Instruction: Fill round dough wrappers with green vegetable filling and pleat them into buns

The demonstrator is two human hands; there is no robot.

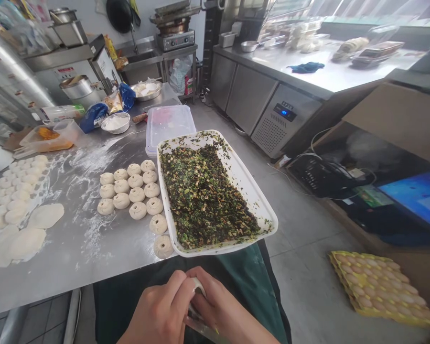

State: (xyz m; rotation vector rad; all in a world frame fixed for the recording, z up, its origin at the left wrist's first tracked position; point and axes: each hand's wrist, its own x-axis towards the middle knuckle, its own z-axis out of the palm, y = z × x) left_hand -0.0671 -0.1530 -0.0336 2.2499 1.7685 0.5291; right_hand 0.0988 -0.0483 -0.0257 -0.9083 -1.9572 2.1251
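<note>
2 hands [162, 306] [220, 301] hold pale dough [199, 285], edge arched upward, long axis hidden.

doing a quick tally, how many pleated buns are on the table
16 pleated buns, all left of the white tub on the table: columns of 3, 3, 4 and 6, left to right. The tub may hide more.

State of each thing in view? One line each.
Left hand: closed on pale piece
Right hand: closed on pale piece
Pale piece: mostly hidden
White tray: uncovered, part-filled
Chopped greens: loose, heaped
Buns: pleated
Dough discs: flat
Tabletop: floured
Blue cloth: crumpled
Fridge display: lit
Eggs: uncovered
</note>
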